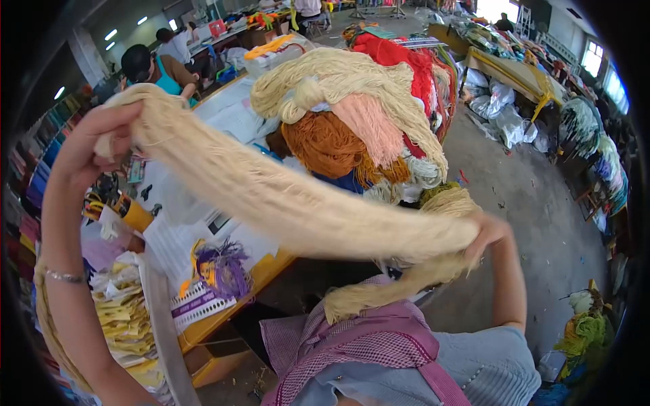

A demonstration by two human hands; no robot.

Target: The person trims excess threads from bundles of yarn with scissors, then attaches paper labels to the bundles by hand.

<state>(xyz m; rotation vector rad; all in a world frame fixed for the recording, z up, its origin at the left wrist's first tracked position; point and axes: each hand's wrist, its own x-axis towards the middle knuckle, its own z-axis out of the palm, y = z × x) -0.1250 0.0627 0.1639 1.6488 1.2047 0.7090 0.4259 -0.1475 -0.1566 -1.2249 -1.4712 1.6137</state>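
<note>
A long cream yarn hank (291, 203) is stretched between my two hands, slanting down to the right and blurred by motion. My left hand (108, 139), raised at the upper left, has its fingers closed round one end. At the right, my right hand (489, 237) is closed on the other end and blurred. From near my right hand a darker beige length of yarn (379, 294) trails over my lap. Beyond the hank, a pile of cream yarn (365, 71), brown yarn (321, 143), pink yarn (369, 125) and red yarn (399, 61) lies heaped.
The desk (267, 277) bears papers, a purple yarn bundle (223, 269) and a yellow holder (133, 212) with scissors. Yellowish paper bundles (128, 318) stand at the lower left. A person (159, 71) sits at the upper left. Plastic bags (504, 115) and more yarn line the right.
</note>
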